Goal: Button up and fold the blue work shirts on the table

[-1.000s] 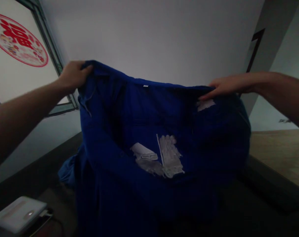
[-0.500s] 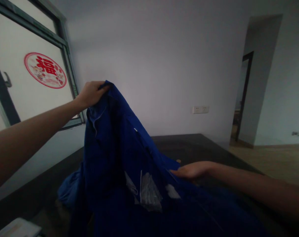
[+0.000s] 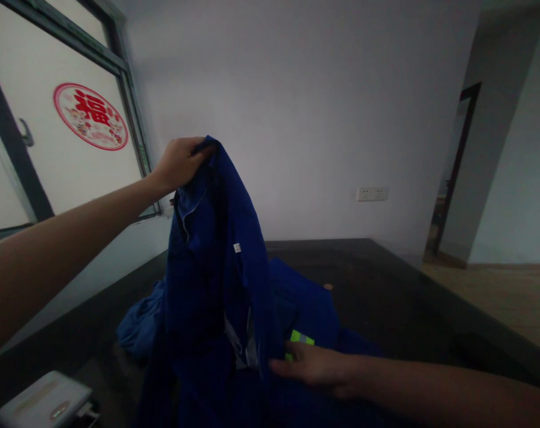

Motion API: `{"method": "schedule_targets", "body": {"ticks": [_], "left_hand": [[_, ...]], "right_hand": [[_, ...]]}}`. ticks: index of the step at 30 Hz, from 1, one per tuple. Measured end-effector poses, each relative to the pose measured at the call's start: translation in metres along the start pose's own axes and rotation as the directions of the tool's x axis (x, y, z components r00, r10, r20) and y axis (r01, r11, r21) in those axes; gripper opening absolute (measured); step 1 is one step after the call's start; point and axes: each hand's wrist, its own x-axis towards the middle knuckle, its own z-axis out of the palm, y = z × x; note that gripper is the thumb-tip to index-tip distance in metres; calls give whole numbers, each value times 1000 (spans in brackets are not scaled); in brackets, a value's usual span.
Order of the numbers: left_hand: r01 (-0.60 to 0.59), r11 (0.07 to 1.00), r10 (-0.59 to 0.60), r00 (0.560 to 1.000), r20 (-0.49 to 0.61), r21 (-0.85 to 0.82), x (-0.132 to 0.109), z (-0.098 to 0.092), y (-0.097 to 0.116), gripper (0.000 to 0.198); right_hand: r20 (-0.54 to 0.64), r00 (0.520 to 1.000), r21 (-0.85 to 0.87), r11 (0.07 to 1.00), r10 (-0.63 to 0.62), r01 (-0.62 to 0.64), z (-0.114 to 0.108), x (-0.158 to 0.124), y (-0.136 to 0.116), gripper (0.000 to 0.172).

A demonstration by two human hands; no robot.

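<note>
A dark blue work garment [image 3: 207,285] hangs from my left hand [image 3: 180,161], which is closed on its top edge up near the window. The rest of the cloth drapes down onto a dark table [image 3: 376,279]. My right hand [image 3: 314,365] is low, with fingers stretched out against the hanging fold, next to a yellow-green reflective strip [image 3: 300,340]. A small white label [image 3: 237,248] shows on the cloth.
A window [image 3: 51,131] with a red round sticker [image 3: 90,116] fills the left wall. A white flat box [image 3: 44,401] lies at the table's near left corner. A wall socket [image 3: 373,194] and a doorway [image 3: 452,172] are at the right, with wooden floor beyond.
My right hand let go of the garment's top edge, dropped and came in toward the middle of the cloth. The garment, first spread wide, now hangs narrow from my left hand.
</note>
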Motion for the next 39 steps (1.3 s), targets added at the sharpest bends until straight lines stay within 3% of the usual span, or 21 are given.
{"method": "schedule_targets", "body": {"ticks": [3, 8, 11, 14, 16, 19, 23, 27, 30, 32, 36, 39], "left_hand": [[-9, 1000, 9, 1000, -9, -26, -2, -1, 1, 30], [45, 999, -45, 999, 20, 23, -5, -8, 0, 33], [62, 996, -66, 996, 57, 65, -9, -12, -10, 35], [72, 990, -79, 995, 61, 120, -14, -15, -27, 36], [78, 981, -93, 993, 77, 180, -16, -17, -36, 37], [98, 965, -126, 987, 102, 243, -12, -22, -40, 42], [114, 955, -159, 977, 145, 275, 1, -32, -32, 46], [107, 944, -158, 977, 141, 312, 4, -38, -33, 47], [106, 926, -162, 978, 128, 363, 0, -40, -41, 48], [104, 913, -162, 980, 117, 395, -2, -41, -45, 48], [140, 894, -174, 984, 42, 426, -5, -46, -41, 51], [235, 849, -212, 972, -104, 473, -15, -53, -24, 57]], "right_hand": [[88, 996, -36, 999, -3, 6, 1, -3, 0, 54], [86, 996, 62, 998, 18, -23, -9, -13, 7, 42], [-107, 993, 181, 982, -39, 58, -29, -22, 10, 54], [-295, 941, 194, 954, -165, 228, -63, -36, 1, 64], [-384, 881, 112, 932, -278, 343, -91, -52, -15, 70], [-541, 745, -73, 904, -390, 421, -134, -89, -52, 83], [-544, 596, -385, 807, -591, 448, -174, -145, -106, 92], [-449, 480, -736, 616, -754, 281, -192, -172, -143, 68], [-362, 470, -888, 452, -805, 90, -202, -173, -162, 37], [-364, 457, -924, 378, -812, -64, -207, -171, -174, 26], [-389, 263, -889, 285, -883, -357, -205, -175, -197, 39], [-346, 73, -860, 285, -935, -423, -188, -181, -203, 53]]}}
